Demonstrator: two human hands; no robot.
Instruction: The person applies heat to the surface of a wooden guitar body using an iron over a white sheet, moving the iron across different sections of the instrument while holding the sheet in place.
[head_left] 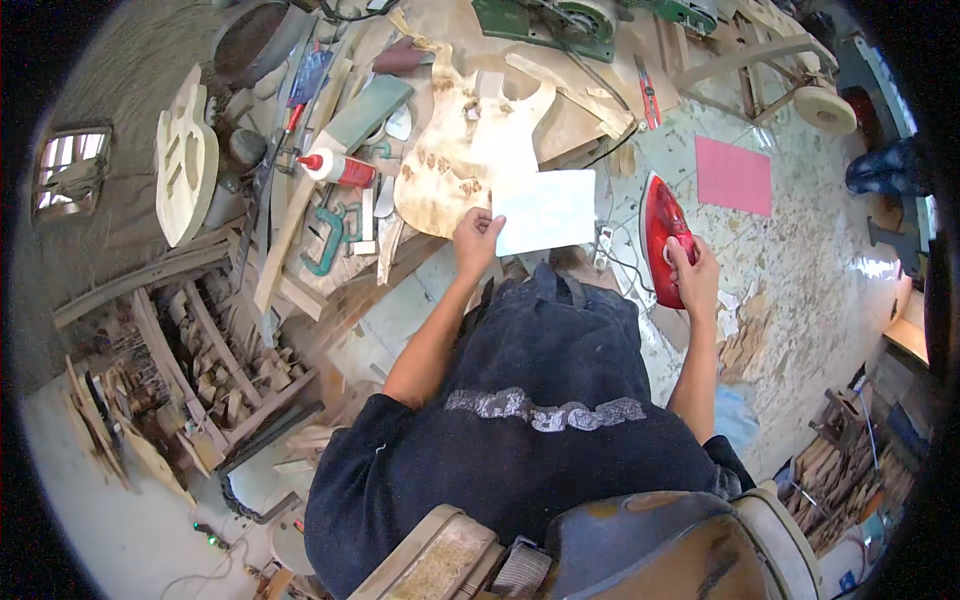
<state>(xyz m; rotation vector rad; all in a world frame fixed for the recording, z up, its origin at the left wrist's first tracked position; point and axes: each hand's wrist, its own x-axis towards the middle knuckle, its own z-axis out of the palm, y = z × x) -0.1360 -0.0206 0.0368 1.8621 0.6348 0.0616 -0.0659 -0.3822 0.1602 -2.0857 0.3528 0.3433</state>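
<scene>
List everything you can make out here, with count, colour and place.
Iron: one, red, in the right hand
White sheet: one, white, at the left hand
Guitar-shaped body: one, pale with brown patches, on the bench
Second body: one, pale wood, far left
Bottle: one, white and red, left of the first body
Clamp: at least one, green, below the bottle
Pink sheet: one, pink, right of the iron
Machine: one, green, top edge
Wood scraps: many, brownish, lower left
Left hand: one, bare, at the sheet's edge
Right hand: one, bare, on the iron's handle
</scene>
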